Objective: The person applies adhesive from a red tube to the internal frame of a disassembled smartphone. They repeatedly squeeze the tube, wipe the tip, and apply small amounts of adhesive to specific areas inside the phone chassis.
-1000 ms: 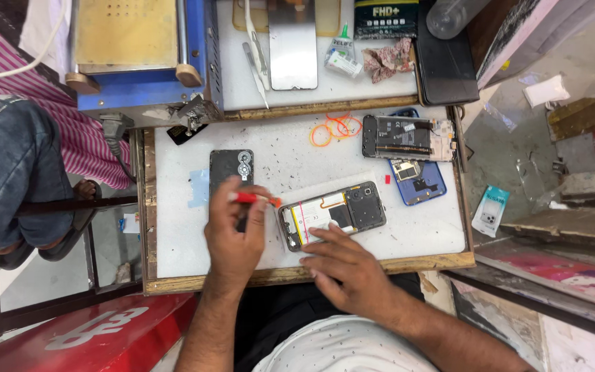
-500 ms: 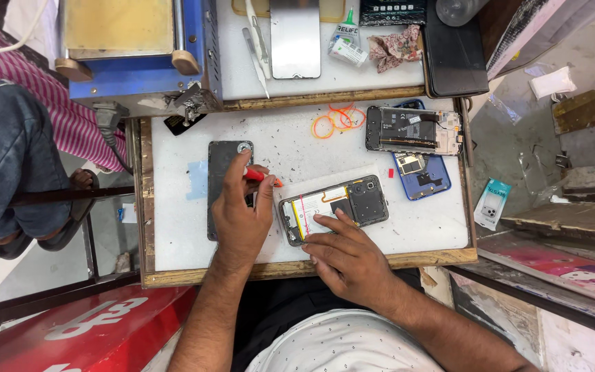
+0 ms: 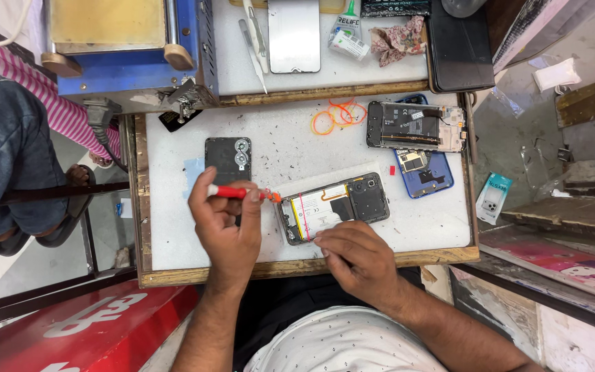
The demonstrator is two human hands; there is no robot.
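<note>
An opened phone lies back-up on the white worktop, its battery and circuit board exposed. My left hand grips a red-handled screwdriver whose tip points at the phone's left end. My right hand rests with its fingertips on the phone's near edge, pressing it down. A black back cover with round camera rings lies just beyond my left hand.
Another opened phone and a blue phone shell lie at the right, orange rubber bands beside them. A screen panel, tweezers and a glue tube sit on the far shelf. A person in jeans sits left.
My left hand has shifted slightly toward me and turned, so the screwdriver lies level with its tip at the phone's left end. The right hand stays on the phone's near edge.
</note>
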